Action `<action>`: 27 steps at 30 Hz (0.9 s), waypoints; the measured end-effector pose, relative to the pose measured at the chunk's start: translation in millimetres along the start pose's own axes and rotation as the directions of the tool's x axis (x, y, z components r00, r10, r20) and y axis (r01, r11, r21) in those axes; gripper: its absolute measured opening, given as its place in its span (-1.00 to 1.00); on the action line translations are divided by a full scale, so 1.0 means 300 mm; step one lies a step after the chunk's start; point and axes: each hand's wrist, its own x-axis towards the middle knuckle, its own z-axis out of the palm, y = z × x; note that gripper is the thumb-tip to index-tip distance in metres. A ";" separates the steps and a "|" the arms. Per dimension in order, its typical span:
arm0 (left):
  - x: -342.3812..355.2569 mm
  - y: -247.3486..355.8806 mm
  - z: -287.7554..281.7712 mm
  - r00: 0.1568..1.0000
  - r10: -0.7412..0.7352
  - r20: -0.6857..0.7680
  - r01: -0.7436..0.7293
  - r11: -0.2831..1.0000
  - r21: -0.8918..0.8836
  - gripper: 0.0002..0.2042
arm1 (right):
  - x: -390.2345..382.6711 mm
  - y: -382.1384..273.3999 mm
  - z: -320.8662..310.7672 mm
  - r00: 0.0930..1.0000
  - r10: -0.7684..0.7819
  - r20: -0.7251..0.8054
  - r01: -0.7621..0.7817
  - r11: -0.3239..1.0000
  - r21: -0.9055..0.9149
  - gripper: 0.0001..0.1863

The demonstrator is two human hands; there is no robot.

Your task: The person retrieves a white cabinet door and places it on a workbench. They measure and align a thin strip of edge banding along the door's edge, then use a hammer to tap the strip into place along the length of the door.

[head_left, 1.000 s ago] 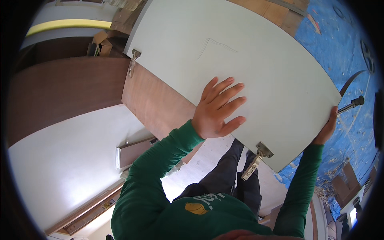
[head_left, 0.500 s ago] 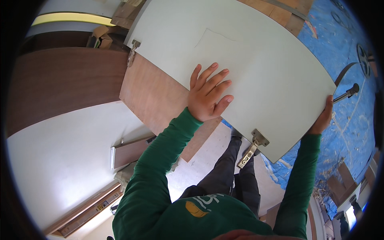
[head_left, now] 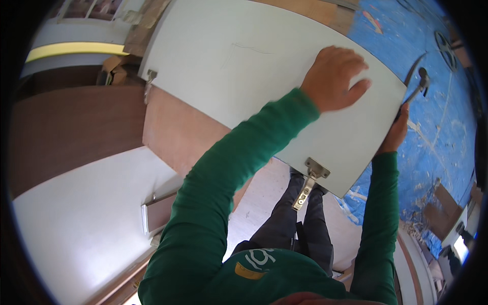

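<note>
A large white cabinet door panel (head_left: pixel 213 76) lies in front of me, with one metal hinge (head_left: pixel 308 185) on its near edge and another hinge (head_left: pixel 150 84) at the far left. My left hand (head_left: pixel 335 79) is over the panel's right part, slightly blurred, fingers bent and apart, holding nothing. At the panel's right edge my right hand (head_left: pixel 396 133) is closed around the handle of a hammer (head_left: pixel 423 80), whose head points away from me. Part of that grip is hidden by the panel. Beside the hammer, a dark curved strip (head_left: pixel 414 68) sticks out from the panel's corner.
Plywood (head_left: pixel 175 124) shows under the panel. Blue sheeting (head_left: pixel 432 132) with scraps covers the floor at right, where a dark spoked wheel-like object (head_left: pixel 446 50) lies. To the left are a brown board (head_left: pixel 76 132), a white board (head_left: pixel 91 213) and a small carton (head_left: pixel 116 70).
My left hand has swept right across the panel, its fingers now more bent. The hammer in my right hand has tilted farther upright. The whole view has shifted slightly.
</note>
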 end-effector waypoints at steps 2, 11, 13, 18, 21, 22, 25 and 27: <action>0.111 -0.038 0.130 1.000 -0.003 0.018 0.004 0.999 -0.037 -0.81 | 0.052 0.026 -0.096 0.981 -0.190 -0.043 0.152 0.886 -0.439 -0.40; 0.257 -0.052 0.253 0.839 -0.207 0.503 0.136 0.975 0.174 -0.57 | -0.049 -0.043 -0.146 0.974 -0.226 0.034 0.228 0.943 -0.244 -0.53; 0.267 -0.040 0.243 0.786 -0.245 0.568 0.146 0.966 0.214 -0.53 | -0.029 -0.047 -0.146 0.981 -0.183 0.066 0.193 0.954 -0.231 -0.53; 0.280 -0.034 0.237 0.723 -0.275 0.634 0.171 0.960 0.222 -0.50 | 0.103 -0.029 -0.124 0.990 -0.069 0.122 0.094 0.973 -0.211 -0.44; 0.275 -0.032 0.240 0.733 -0.322 0.599 0.227 0.946 0.231 -0.49 | 0.176 -0.021 -0.092 0.984 -0.100 0.146 0.132 0.965 -0.225 -0.40; 0.274 -0.031 0.239 0.729 -0.328 0.601 0.250 0.945 0.212 -0.49 | 0.194 -0.026 -0.085 0.982 -0.099 0.161 0.136 0.963 -0.233 -0.38; 0.272 -0.037 0.245 0.725 -0.337 0.601 0.289 0.941 0.178 -0.49 | 0.225 -0.009 -0.069 0.988 -0.122 0.098 0.145 0.949 -0.279 -0.38; 0.268 -0.048 0.254 0.736 -0.332 0.590 0.276 0.943 0.187 -0.49 | 0.247 0.007 -0.068 0.991 -0.112 0.070 0.128 0.946 -0.296 -0.37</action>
